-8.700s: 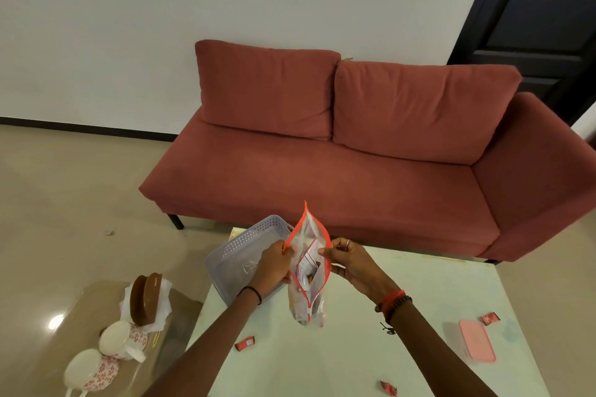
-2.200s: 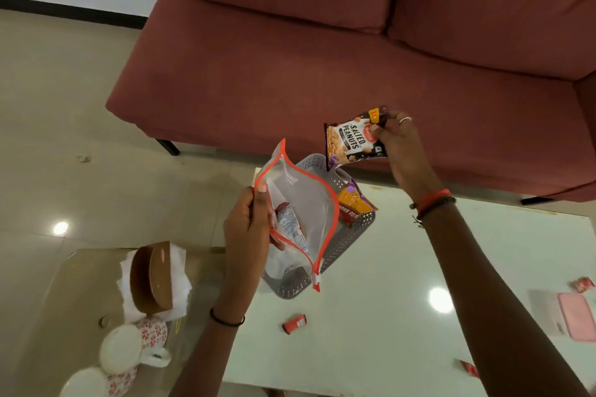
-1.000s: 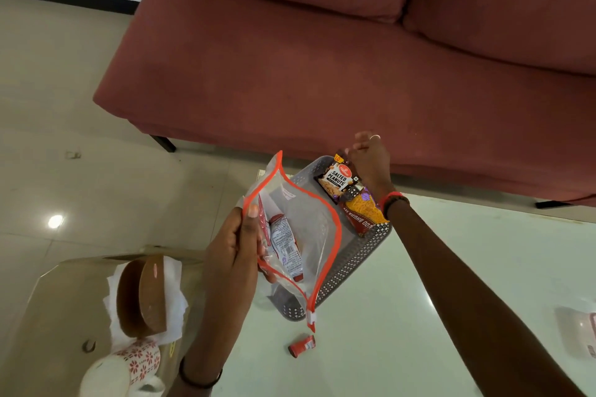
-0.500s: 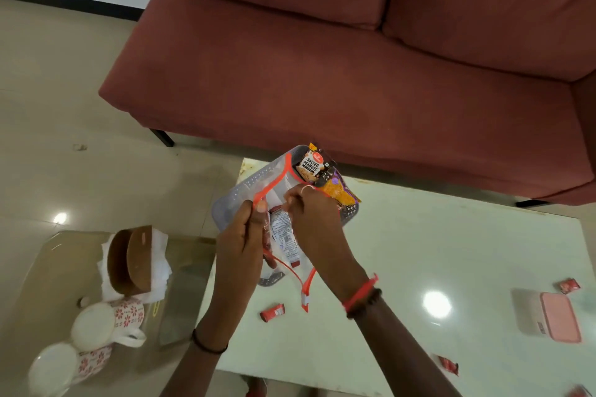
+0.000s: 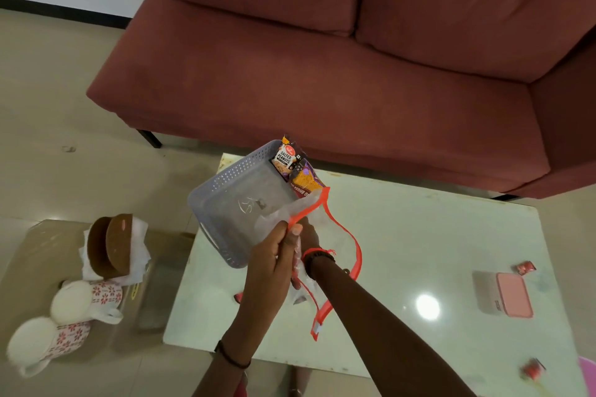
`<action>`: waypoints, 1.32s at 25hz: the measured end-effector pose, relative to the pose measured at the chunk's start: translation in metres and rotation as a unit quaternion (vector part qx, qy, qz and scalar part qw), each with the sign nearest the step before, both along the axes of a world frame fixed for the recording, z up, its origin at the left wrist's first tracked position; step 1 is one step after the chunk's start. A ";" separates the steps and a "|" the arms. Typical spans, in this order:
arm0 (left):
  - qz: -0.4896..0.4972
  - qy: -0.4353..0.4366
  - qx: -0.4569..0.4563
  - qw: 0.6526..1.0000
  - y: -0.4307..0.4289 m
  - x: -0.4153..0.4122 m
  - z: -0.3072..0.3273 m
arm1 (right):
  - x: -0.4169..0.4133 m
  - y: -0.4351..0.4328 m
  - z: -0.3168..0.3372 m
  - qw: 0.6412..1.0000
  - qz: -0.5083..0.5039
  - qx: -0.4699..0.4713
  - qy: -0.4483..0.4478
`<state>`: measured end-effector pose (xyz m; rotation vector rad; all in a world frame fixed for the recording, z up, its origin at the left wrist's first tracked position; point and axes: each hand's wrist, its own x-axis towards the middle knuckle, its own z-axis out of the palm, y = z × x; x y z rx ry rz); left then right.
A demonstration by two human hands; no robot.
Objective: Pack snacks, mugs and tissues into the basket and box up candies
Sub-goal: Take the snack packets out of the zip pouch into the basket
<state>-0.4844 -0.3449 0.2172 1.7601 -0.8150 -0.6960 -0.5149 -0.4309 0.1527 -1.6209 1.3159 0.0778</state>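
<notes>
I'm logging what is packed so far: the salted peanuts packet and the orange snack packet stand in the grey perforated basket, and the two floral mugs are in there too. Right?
Not quite. The two floral mugs are not in the grey perforated basket; they lie on the glass side table to the left. The head view shows it. The salted peanuts packet and orange snack packet do stand in the basket.

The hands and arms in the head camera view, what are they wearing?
Both forearms are bare, with no sleeves showing. The left hand has a thin black band at its wrist. The right hand's wrist carries a red thread with loose ends beside a dark beaded bracelet; the hand itself is hidden inside the pouch.
</notes>
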 end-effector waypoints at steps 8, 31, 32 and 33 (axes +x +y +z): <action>0.044 -0.024 0.040 0.998 -0.007 -0.003 -0.015 | -0.022 0.001 0.040 0.984 0.120 -0.096 0.088; 0.135 -0.010 0.023 0.990 -0.011 0.156 -0.022 | 0.034 -0.122 -0.067 0.986 -0.153 -0.058 -0.009; 0.137 -0.011 0.019 0.990 -0.011 0.161 -0.023 | 0.038 -0.122 -0.083 0.989 -0.141 -0.052 0.007; 0.139 -0.013 0.017 0.990 -0.011 0.167 -0.025 | 0.041 -0.123 -0.098 0.990 -0.134 -0.045 0.021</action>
